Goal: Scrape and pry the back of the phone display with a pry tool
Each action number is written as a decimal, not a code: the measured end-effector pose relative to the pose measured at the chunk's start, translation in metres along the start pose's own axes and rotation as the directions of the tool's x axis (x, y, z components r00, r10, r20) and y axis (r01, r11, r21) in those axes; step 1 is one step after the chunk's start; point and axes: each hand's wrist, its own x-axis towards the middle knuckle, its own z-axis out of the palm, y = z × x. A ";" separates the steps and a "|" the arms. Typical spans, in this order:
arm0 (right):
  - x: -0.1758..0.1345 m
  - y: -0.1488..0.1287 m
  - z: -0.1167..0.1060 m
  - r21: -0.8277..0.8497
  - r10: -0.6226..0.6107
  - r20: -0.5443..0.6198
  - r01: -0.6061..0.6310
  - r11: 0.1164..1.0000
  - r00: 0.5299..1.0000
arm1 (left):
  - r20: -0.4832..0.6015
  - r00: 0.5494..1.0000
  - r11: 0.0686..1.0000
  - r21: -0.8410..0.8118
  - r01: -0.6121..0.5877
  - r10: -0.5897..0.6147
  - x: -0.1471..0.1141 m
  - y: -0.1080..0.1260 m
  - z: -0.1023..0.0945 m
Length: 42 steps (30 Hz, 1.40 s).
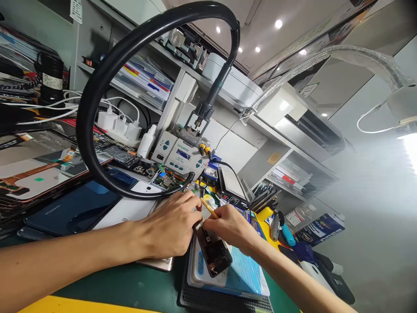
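Observation:
A dark phone screen assembly (216, 256) lies tilted across a white and blue case (244, 274), its lower end toward me. At its upper end is my left hand (172, 221), fingers curled against the edge and gripping it; the fingertips are partly hidden. My right hand (231, 226) is closed in a pinch around slim gold tweezers (209, 208). Their tip points up and left, close to my left fingers. Between the two hands, the top of the screen assembly is covered from view.
A hot-air station (182, 152) with a thick looping black hose (85, 108) stands behind the hands. Phones, including a blue phone (76, 204), lie to the left. A black perforated mat (208, 300) is under the case. Tools, including a blue-handled one (287, 234), lie right.

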 end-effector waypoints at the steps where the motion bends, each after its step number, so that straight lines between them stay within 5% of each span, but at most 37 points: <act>1: -0.001 -0.001 0.000 -0.008 -0.001 -0.001 0.001 1.000 1.000 | 0.001 1.000 1.000 0.005 -0.001 0.001 0.001 0.000 0.000; 42: -0.008 -0.022 0.006 -0.119 0.061 -0.058 -0.067 0.991 0.996 | 0.065 0.997 0.999 0.014 0.043 -0.044 0.003 0.010 -0.009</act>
